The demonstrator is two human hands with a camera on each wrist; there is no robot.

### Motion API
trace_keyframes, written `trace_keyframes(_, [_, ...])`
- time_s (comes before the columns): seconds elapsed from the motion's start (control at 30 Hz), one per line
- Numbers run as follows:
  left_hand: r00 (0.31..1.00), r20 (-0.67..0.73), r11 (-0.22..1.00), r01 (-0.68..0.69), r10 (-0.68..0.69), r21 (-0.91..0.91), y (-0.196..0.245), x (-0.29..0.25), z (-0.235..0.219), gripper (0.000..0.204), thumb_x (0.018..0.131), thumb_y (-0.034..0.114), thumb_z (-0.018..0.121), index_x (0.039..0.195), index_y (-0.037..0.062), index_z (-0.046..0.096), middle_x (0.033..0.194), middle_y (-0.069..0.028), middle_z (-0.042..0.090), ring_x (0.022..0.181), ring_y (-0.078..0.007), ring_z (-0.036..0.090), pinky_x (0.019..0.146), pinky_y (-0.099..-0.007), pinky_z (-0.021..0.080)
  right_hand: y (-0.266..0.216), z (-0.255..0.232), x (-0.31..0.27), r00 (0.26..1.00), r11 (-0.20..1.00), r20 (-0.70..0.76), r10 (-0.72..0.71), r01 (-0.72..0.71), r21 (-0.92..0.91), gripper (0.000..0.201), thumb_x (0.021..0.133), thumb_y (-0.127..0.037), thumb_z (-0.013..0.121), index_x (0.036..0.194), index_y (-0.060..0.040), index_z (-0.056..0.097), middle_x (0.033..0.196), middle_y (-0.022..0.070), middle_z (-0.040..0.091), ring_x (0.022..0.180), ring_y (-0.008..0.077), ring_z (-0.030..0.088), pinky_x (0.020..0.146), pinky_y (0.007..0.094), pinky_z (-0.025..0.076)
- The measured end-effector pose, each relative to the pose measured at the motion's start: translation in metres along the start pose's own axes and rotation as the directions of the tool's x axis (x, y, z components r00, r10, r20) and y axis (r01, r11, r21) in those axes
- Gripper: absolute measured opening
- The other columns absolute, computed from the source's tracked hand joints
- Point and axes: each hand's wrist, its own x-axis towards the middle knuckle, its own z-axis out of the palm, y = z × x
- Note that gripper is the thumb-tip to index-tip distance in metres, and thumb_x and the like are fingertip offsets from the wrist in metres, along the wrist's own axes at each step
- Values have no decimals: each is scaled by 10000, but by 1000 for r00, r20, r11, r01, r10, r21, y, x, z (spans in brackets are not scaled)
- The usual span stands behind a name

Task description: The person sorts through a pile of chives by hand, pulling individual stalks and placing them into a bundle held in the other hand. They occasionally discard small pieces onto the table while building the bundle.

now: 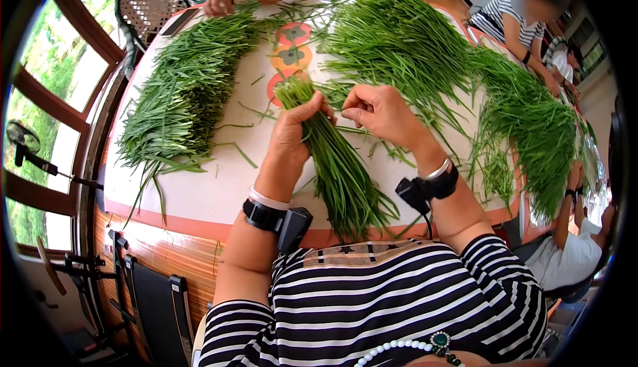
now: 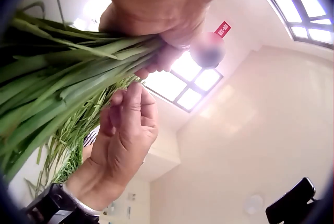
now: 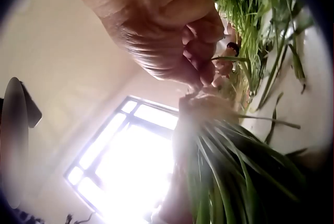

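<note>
My left hand (image 1: 296, 127) grips a bundle of long green leaf stalks (image 1: 339, 167) near its pale cut ends, the leaves fanning down toward my body. The left wrist view shows this hand (image 2: 162, 10) curled round the bundle (image 2: 68, 72). Just right of the pale ends, my right hand (image 1: 385, 118) has bent fingers, the thumb against the forefinger. No stalk shows between those fingertips in the left wrist view, where the right hand (image 2: 125, 135) is below the bundle. In the right wrist view, a thin blade (image 3: 229, 58) passes by its fingers; whether they touch it is unclear.
Large heaps of green stalks lie at the table's left (image 1: 186, 88), back right (image 1: 399, 34) and right (image 1: 531, 127). Loose blades are scattered on the white tabletop (image 1: 232, 174). A person's hands (image 1: 219, 0) are across the table; more people sit at the right.
</note>
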Motion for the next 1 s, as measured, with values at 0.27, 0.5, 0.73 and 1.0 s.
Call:
trace_keyframes(0.27, [926, 364, 979, -23, 98, -203, 11, 3, -11, 216, 865, 201, 656, 985, 63, 542, 933, -70, 596, 1024, -273, 594, 982, -462, 478, 30, -94, -13, 997, 995, 63, 46, -51, 91, 66, 849, -41, 650, 804, 8, 650, 689, 18, 647, 594, 65, 584, 541, 208, 457])
trace_keyframes(0.5, [957, 238, 967, 207, -168, -147, -2, -2, 3, 195, 917, 193, 606, 1036, 46, 558, 751, -21, 543, 682, -174, 563, 687, -352, 489, -1, -47, -2, 988, 825, -140, -64, 132, 549, 74, 897, -59, 638, 946, -5, 625, 851, 30, 686, 660, 30, 554, 532, 168, 421])
trace_keyframes(0.73, [978, 189, 988, 108, -87, -106, -5, -5, 9, 244, 914, 159, 611, 1084, -8, 559, 747, -41, 565, 694, -177, 570, 708, -348, 499, 3, -20, 3, 992, 573, 0, -125, 72, 816, 51, 958, -66, 534, 996, -41, 558, 939, 70, 655, 719, 57, 514, 555, 166, 395])
trace_keyframes(1.0, [988, 154, 999, 30, -24, -37, -8, -7, 17, 317, 889, 114, 628, 1153, -30, 528, 745, -58, 575, 687, -189, 599, 666, -320, 512, 4, -12, 2, 994, 575, -20, -104, 77, 815, 61, 940, -35, 542, 981, -36, 586, 1055, 109, 647, 677, 39, 470, 535, 154, 362])
